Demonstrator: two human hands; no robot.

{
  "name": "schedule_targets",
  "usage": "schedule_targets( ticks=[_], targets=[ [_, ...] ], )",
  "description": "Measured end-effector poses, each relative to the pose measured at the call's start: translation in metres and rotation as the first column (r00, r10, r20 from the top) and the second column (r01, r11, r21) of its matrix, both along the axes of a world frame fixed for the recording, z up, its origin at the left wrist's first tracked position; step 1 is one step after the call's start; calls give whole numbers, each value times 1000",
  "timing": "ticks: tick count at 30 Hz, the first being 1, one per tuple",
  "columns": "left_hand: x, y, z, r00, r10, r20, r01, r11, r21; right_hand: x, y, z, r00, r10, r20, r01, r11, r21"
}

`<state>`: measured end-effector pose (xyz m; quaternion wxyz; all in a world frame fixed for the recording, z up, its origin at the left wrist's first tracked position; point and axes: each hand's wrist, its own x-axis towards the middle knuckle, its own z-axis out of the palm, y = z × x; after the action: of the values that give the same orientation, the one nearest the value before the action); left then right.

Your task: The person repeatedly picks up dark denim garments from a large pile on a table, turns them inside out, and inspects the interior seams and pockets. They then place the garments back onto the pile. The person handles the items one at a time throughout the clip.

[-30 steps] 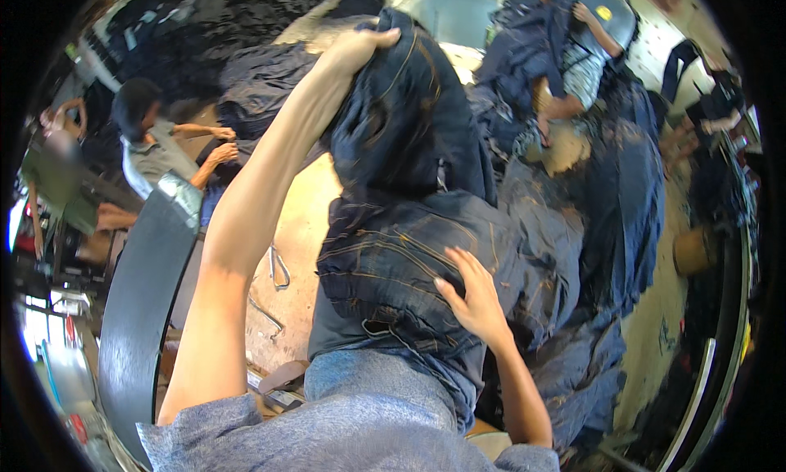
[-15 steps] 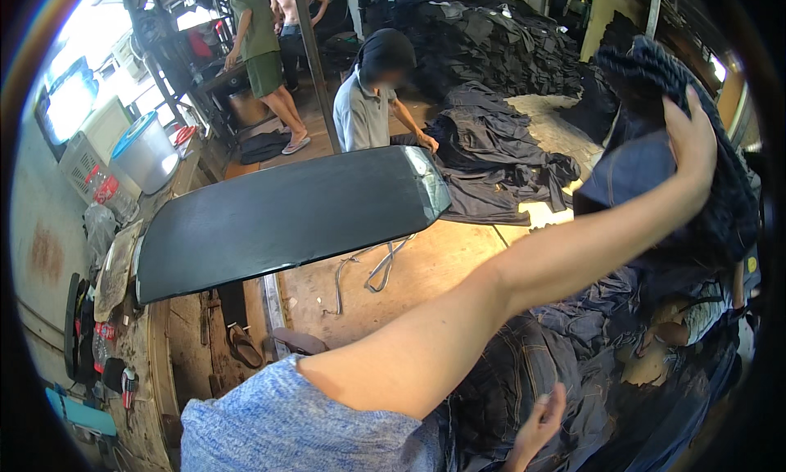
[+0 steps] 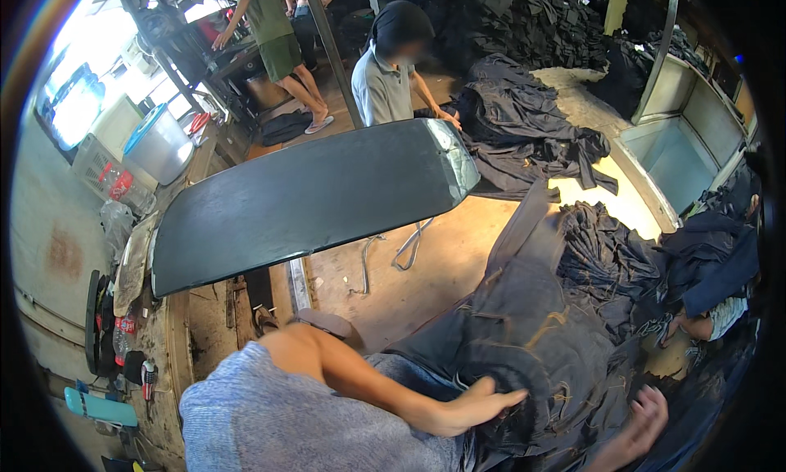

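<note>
Left hand (image 3: 471, 408) flat, open on dark jeans (image 3: 524, 325); right hand (image 3: 643, 419) spread, empty. Denim likely heavy, floppy; grip waistband.

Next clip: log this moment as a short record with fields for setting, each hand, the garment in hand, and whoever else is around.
setting: garment workshop, wooden worktable strewn with dark denim
left hand: left hand flat, fingers out, pressing on the dark jeans
right hand: right hand open, fingers spread, at the jeans' lower edge; contact unclear
garment: dark jeans with orange stitching, spread across the table
nearby: long dark padded board; denim pile
others: person in grey shirt at the table's far side; person in green shorts beyond
</note>
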<state>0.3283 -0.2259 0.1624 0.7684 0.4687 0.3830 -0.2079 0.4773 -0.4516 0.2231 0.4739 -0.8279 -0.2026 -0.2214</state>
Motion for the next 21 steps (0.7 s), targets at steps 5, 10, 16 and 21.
schedule_targets(
  ticks=[5, 10, 16, 21],
  targets=[
    [-49, 51, 20, 561, -716, 416, 828, 495, -264, -30, 83, -31, 819, 477, -318, -572, 645, -507],
    [15, 111, 39, 290, -820, 492, -202, 451, 870, -48, 106, -50, 810, 480, -338, -571, 512, -641],
    [43, 145, 17, 389, -911, 136, 23, 158, 987, -38, 78, -54, 849, 365, -383, -514, 742, -432],
    [53, 143, 27, 397, -913, 94, 68, 131, 989, -20, 81, -48, 873, 393, -287, -482, 779, -401]
  ],
)
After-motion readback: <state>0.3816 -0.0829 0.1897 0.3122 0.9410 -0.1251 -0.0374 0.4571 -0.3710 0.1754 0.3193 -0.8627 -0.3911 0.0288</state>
